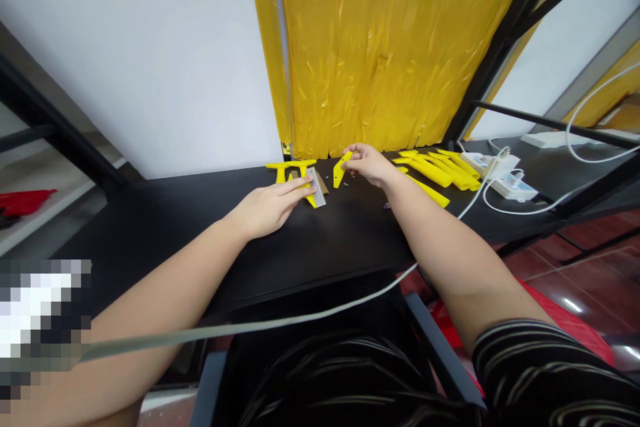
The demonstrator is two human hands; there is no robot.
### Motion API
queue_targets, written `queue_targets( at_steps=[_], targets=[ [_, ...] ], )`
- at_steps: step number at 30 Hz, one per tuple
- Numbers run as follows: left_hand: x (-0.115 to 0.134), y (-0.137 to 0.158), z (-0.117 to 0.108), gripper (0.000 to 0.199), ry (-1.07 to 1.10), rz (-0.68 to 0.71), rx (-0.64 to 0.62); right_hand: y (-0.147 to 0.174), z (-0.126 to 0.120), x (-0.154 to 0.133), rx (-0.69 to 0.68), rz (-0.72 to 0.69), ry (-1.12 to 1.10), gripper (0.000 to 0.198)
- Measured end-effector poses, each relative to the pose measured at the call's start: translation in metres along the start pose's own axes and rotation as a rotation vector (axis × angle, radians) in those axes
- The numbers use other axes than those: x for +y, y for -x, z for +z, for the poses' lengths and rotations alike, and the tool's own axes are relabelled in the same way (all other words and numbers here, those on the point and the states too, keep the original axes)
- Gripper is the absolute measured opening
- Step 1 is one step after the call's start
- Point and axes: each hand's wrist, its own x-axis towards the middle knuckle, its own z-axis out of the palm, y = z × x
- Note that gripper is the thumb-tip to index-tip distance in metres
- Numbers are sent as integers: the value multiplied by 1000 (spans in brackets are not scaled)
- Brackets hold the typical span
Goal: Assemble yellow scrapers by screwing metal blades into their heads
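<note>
Here, right hand (369, 164) pinching small yellow piece (339, 175).

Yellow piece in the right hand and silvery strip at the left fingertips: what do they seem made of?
Yellow piece: probably hard plastic with a smooth finish, judging by its even colour and crisp edges. Silvery strip: perhaps satin metal, from its grey sheen and straight edges, though plastic is possible.

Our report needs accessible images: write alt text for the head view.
At a black tabletop, a person's right hand pinches a small flat yellow piece, while the left hand rests fingers on a silver strip. More yellow pieces lie to the right.
</note>
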Motion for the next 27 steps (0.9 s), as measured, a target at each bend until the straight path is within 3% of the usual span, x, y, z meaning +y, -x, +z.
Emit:
queue_targets(
  at_steps=[4,8,15,27],
  targets=[
    [-2,0,2,46,20,-4,10,11,0,-11,-242,114,-164,14],
    [-4,1,4,46,0,0,12,21,13,-13,-384,154,-179,20],
    [-4,0,8,43,-23,25,31,20,40,-2,-337,182,-149,19],
    [-3,1,10,43,-141,47,-3,20,46,5,-350,211,-132,26]
  ],
)
